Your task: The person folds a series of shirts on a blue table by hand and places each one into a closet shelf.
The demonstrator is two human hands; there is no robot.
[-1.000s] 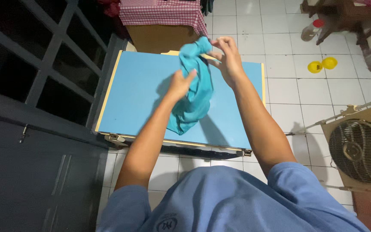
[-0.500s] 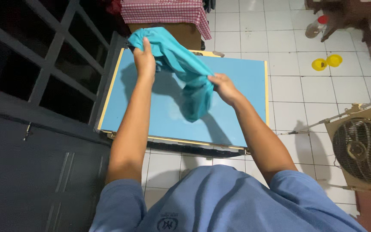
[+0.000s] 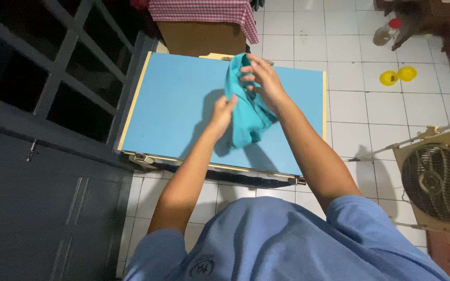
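Observation:
A teal cloth (image 3: pixel 246 117) hangs bunched in the air above a light-blue table top (image 3: pixel 178 104). My right hand (image 3: pixel 260 78) grips its upper end, fingers closed around the fabric. My left hand (image 3: pixel 221 113) touches the cloth's left edge lower down, fingers pinching into the fabric. The cloth's lower end droops toward the table and casts a shadow on it. Both forearms reach out from my blue shirt at the bottom of the view.
A dark window grille (image 3: pixel 53 67) and grey cabinet (image 3: pixel 37 208) lie to the left. A checked cloth over a brown box (image 3: pixel 204 15) stands beyond the table. A box fan (image 3: pixel 441 179) sits right, and two yellow bowls (image 3: pixel 397 76) rest on the white tiled floor.
My left hand came down from the cloth's upper left corner to its lower side. My right hand rose to the top of the cloth, which is now gathered and narrower.

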